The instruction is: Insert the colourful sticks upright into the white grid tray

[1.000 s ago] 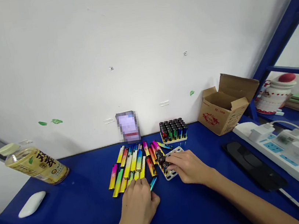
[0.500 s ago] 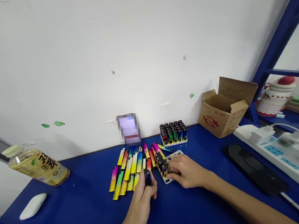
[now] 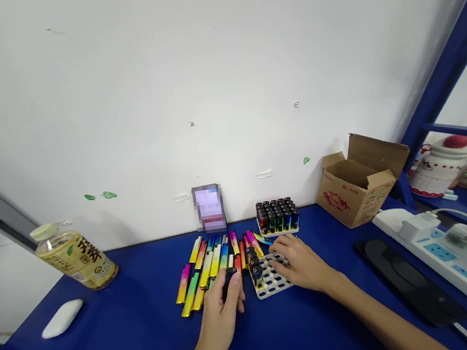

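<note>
In my left hand (image 3: 221,311) is a dark-topped lighter (image 3: 230,272), its body mostly covered by the fingers. My right hand (image 3: 301,261) hovers at the right side of a white tray with holes (image 3: 272,281), thumb and fingers apart and nothing visible between them. One row of lighters (image 3: 257,276) stands upright along the tray's left edge. Loose lighters (image 3: 205,268) in rainbow metallic colours lie in a pile left of the tray. Behind it, a second tray is packed with upright lighters (image 3: 277,215).
An open cardboard box (image 3: 350,199) stands at the back right. Nearby are a black phone (image 3: 408,278) and a white power strip (image 3: 449,260) with cables. On the left are a drink bottle (image 3: 78,257) and a white mouse (image 3: 62,318). A blurred screen (image 3: 209,207) leans on the wall.
My right hand has let go of the front lighter in the tray's row and moved right and slightly up. My left hand has tilted its lighter. The view has shifted slightly.
</note>
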The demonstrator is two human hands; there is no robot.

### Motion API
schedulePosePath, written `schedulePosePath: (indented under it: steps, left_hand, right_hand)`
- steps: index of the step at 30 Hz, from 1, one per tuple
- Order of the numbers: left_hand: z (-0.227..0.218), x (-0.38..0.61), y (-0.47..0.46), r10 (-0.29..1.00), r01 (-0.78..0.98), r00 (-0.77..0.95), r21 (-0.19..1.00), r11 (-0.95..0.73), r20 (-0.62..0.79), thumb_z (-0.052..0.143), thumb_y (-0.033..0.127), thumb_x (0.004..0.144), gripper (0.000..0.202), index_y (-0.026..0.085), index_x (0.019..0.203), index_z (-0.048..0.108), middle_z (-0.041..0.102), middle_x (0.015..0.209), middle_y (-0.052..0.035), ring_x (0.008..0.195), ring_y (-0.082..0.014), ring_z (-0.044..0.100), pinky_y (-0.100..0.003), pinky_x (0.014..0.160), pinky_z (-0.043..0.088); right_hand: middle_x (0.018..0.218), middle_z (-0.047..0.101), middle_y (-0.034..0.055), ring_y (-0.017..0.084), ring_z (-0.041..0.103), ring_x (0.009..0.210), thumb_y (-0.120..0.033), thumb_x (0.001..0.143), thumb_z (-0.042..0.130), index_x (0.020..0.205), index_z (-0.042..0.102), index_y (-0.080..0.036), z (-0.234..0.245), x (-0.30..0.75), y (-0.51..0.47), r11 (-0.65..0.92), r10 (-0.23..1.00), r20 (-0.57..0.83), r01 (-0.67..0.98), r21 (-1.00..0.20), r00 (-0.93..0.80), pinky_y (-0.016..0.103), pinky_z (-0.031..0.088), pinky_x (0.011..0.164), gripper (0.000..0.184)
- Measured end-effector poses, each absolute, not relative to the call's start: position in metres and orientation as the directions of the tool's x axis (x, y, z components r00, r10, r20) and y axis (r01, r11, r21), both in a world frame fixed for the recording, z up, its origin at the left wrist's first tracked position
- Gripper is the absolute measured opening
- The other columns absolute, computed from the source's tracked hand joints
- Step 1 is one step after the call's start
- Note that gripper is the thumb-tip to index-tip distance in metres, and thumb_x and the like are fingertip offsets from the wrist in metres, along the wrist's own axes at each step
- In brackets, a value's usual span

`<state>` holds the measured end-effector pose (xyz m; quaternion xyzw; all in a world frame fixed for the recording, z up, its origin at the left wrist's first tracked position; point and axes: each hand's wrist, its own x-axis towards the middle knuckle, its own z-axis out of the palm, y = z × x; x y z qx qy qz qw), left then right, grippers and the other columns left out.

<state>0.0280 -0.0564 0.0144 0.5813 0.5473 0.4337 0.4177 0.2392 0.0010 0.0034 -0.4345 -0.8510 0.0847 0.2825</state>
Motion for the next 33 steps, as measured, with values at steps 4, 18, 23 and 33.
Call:
schedulePosePath:
  steps: [4, 18, 23, 33]
  left_hand:
    - [0.012, 0.026, -0.055, 0.996, 0.226, -0.040, 0.971, -0.073, 0.085, 0.043, 0.060, 0.084, 0.041, 0.020, 0.080, 0.050, 0.048, 0.056, 0.0052, 0.047, -0.0107, 0.045, -0.024, 0.049, 0.038]
    - [0.011, 0.021, -0.048, 0.994, 0.228, -0.059, 0.971, -0.077, 0.093, 0.041, 0.060, 0.083, 0.043, 0.020, 0.068, 0.047, 0.040, 0.060, 0.0043, 0.056, -0.0125, 0.039, -0.025, 0.054, 0.035]
    - [0.006, 0.020, -0.048, 0.979, 0.389, -0.033, 0.905, -0.172, 0.201, 0.045, 0.051, 0.086, 0.034, 0.021, 0.071, 0.043, 0.039, 0.064, 0.0054, 0.058, -0.0116, 0.038, -0.024, 0.056, 0.034]
    - [0.000, 0.019, -0.046, 0.956, 0.462, -0.057, 0.856, -0.231, 0.288, 0.051, 0.047, 0.085, 0.030, 0.021, 0.070, 0.046, 0.037, 0.058, 0.0063, 0.055, -0.0113, 0.038, -0.024, 0.054, 0.033]
  right_hand:
    - [0.088, 0.061, 0.0080, 0.023, 0.056, 0.085, -0.020, 0.085, 0.056, 0.088, 0.058, -0.017, 0.000, 0.237, 0.000, 0.586, 0.810, 0.290, 0.691, -0.423, -0.510, 0.036, 0.048, 0.074, 0.004]
    - [0.093, 0.060, 0.0129, 0.023, 0.062, 0.078, -0.022, 0.093, 0.045, 0.095, 0.058, -0.015, 0.003, 0.228, 0.022, 0.364, 0.927, 0.214, 0.882, -0.300, -0.309, 0.030, 0.044, 0.061, 0.015]
    - [0.094, 0.062, 0.0115, 0.024, 0.062, 0.085, -0.022, 0.085, 0.057, 0.093, 0.058, -0.018, -0.002, 0.224, 0.028, 0.300, 0.948, 0.190, 0.914, -0.273, -0.254, 0.026, 0.041, 0.056, 0.009]
    - [0.071, 0.056, 0.0007, 0.016, 0.055, 0.067, -0.047, 0.076, 0.064, 0.081, 0.053, -0.019, 0.003, 0.236, 0.030, 0.314, 0.947, 0.320, 0.123, -0.941, 0.035, 0.029, 0.045, 0.061, 0.030]
